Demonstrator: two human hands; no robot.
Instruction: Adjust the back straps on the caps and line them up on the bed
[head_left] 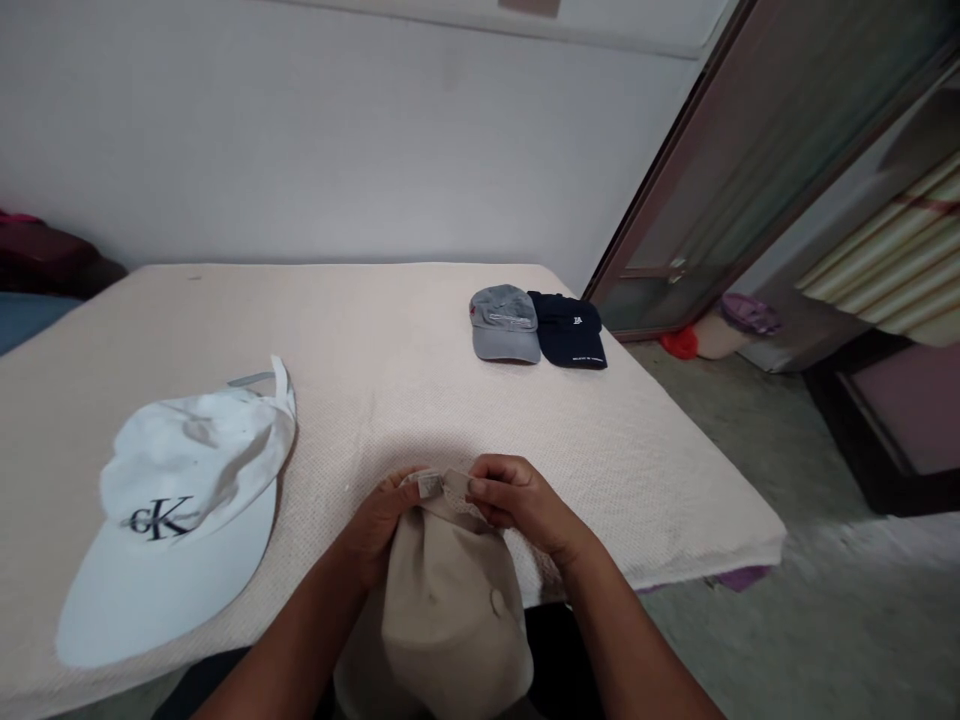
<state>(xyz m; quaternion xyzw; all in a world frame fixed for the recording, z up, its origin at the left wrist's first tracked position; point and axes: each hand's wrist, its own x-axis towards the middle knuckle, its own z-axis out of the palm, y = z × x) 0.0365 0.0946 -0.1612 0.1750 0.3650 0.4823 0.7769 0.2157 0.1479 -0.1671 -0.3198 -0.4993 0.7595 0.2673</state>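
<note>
Presently, two bare hands pinch the rear edge of a beige cap [454, 610]

In the head view, which is the only one, the beige cap is between the person's forearms, in front of the lap and at the near border of the pale cover [352, 330]. The left hand [382, 520] presses thumb and fingers together on the edge of the cap, just beside a small whitish label [429, 486]. The right hand [517, 495] pinches, between thumb and bent finger, what looks like the strap [456, 484] of the same cap. Holding at two points seems to keep this rear part stretched and turned toward the eyes, while the crown hangs below by its own weight. The exact fastening is too small to tell, and the brim is largely hidden under the crown.

To the left of the beige cap, and apart from it, lies a white cap [195, 470] with its brim toward the person; its strap end stands up loosely. Beyond the beige cap and to its right, well apart, a grey cap [505, 325] and a navy cap [568, 330] rest side by side, touching. Both brims point nearward, perhaps so placed for neat order, away from the hands.
</note>
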